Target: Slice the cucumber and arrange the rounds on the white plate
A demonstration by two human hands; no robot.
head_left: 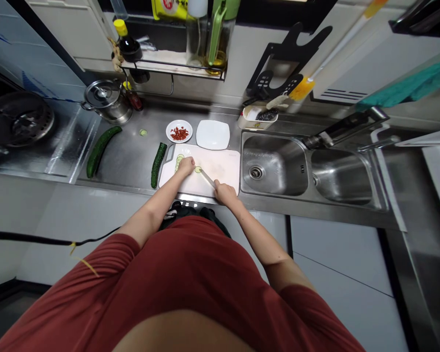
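Observation:
A knife (208, 179) is gripped by its handle in my right hand (225, 193), its blade slanting up and left over the white cutting board (223, 164). At the blade's tip is a round pale-green cucumber slice (198, 169). My left hand (186, 167) is over the board just left of that slice, its fingers curled together; what they hold, if anything, is too small to make out. More cucumber slices (178, 160) lie on the board beside and partly behind my left hand. A dark green cucumber (158, 165) rests along the board's left edge.
Another cucumber (100, 149) and a cut end piece (143, 132) lie on the steel counter. Behind the board stand a plate of chopped red pieces (179, 132) and a white plate (212, 135). A lidded pot (108, 101) is back left; a double sink (275, 164) is right.

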